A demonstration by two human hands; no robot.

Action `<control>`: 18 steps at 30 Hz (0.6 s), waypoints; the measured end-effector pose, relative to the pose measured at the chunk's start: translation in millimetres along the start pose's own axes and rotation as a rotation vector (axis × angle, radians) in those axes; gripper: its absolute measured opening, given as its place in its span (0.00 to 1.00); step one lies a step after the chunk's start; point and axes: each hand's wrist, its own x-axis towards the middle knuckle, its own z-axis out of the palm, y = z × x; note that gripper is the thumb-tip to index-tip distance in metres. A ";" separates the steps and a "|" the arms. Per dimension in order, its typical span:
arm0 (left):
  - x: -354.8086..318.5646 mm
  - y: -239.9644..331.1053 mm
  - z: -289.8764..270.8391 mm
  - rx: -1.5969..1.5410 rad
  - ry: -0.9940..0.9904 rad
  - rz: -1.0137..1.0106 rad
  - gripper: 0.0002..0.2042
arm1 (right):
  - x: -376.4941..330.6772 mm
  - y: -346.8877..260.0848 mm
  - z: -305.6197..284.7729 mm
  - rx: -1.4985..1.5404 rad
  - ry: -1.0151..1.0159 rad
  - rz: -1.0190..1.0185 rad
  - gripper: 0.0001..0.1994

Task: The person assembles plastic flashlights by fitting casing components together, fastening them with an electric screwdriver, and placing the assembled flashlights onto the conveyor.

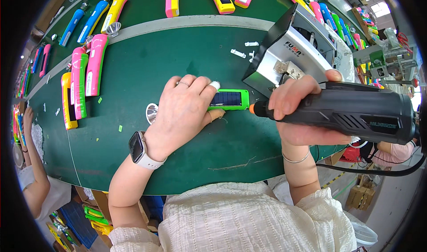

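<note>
A bright green flashlight (245,100) with a dark solar panel lies on the green worktable (191,169). My left hand (180,105) is wrapped over its left part and holds it down, hiding much of the body. A shiny reflector cup (151,113) shows just left of that hand. In my right hand (296,100) is a black electric screwdriver (356,112), held level with its fingers around the front. Its orange tip (252,108) is at the flashlight's right end; whether it touches a screw is too small to tell.
A silver and black box-shaped machine (289,52) stands right beside the screwdriver, with small white plastic parts (238,53) near it. Pink, green and yellow flashlights (80,83) lie at left, more (113,14) along the back. A cable (378,172) hangs at right. A co-worker's arm (35,163) reaches in at left.
</note>
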 end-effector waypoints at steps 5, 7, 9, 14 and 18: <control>7.2 26.2 4.0 -0.156 0.111 0.094 0.19 | -0.5 -10.6 3.3 0.093 -0.005 -0.013 0.55; 8.6 31.8 14.6 -0.310 0.145 0.115 0.12 | -2.3 -15.2 8.8 0.107 -0.004 -0.017 0.53; 6.9 27.5 16.5 -0.355 0.145 0.111 0.11 | -1.6 -25.7 8.1 0.064 -0.044 -0.032 0.52; 69.7 25.5 -4.3 -0.209 0.437 0.207 0.08 | 17.4 -52.4 -2.5 -0.192 0.001 -0.295 0.50; 149.9 33.0 1.9 -0.072 0.541 0.250 0.14 | 38.8 -34.1 -21.5 -0.447 0.082 -0.247 0.52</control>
